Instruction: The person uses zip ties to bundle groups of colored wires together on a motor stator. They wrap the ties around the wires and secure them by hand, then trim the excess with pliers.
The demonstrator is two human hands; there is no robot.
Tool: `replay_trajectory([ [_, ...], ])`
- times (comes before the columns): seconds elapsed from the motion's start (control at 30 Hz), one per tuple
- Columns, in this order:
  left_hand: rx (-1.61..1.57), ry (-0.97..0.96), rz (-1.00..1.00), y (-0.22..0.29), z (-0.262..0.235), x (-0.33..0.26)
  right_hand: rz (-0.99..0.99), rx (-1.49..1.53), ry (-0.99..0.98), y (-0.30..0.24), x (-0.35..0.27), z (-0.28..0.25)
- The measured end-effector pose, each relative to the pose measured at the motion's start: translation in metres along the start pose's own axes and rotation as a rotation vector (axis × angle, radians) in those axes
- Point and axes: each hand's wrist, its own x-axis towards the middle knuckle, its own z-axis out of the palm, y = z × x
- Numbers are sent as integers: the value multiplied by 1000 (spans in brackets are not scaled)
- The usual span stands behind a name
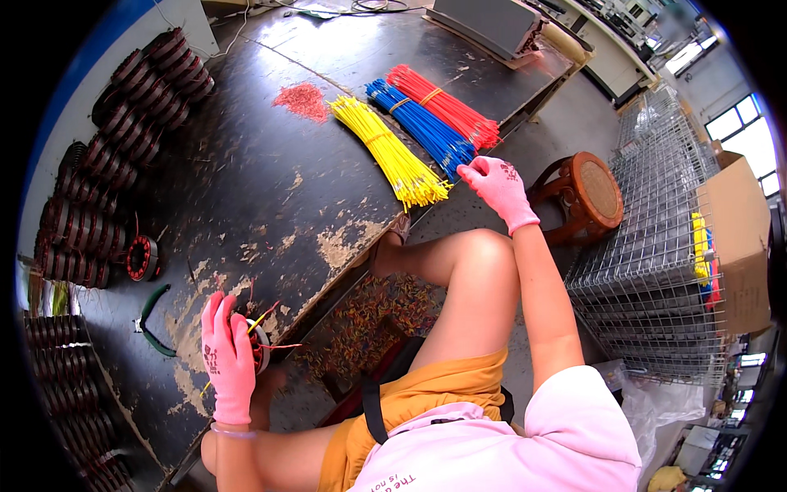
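Observation:
My left hand (228, 354), in a pink glove, closes around a small ring-shaped motor stator (260, 346) at the table's near edge. A yellow wire and thin reddish leads stick out of the stator, and the hand hides much of it. Farther right, my right hand (498, 190), also pink-gloved, pinches at the near ends of a banded bundle of blue wires (422, 125). How many strands lie between its fingertips cannot be made out. A bundle of yellow wires (385, 148) lies left of the blue one, and a bundle of red wires (443, 105) lies right of it.
Stacked stators (82, 221) line the table's left side, with a single stator (143, 257) beside them. A green curved strip (152, 320) and a pile of red clippings (302, 102) lie on the dark worn table (238, 180). A wooden stool (594, 197) and wire cages (648, 279) stand right.

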Motion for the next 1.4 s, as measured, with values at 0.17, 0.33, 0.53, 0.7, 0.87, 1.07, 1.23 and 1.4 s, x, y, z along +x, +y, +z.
replay_trajectory([
  [0.17, -20, 0, -16, 2, -7, 0, 50, 600, -117, -24, -27, -33],
  [0.33, 153, 365, 308, 52, -23, 14, -331, 810, -421, -146, -113, -27],
  [0.53, 450, 437, 688, 82, -71, 20, -618, 829, -735, -224, -144, 35],
  [0.7, 24, 344, 100, 47, -49, -4, -708, 333, -595, -222, -115, 131],
  [0.87, -39, 261, -67, 27, -14, -5, -403, 537, -966, -245, -117, 160],
  [1.07, -46, 252, -61, 10, 8, -5, -611, 574, -639, -235, -136, 164],
  [1.23, -141, 168, -8, 3, 7, -2, -763, 449, -392, -222, -145, 138],
  [1.4, -104, 58, 34, 7, -5, 1, -1076, 389, -102, -223, -140, 136],
])
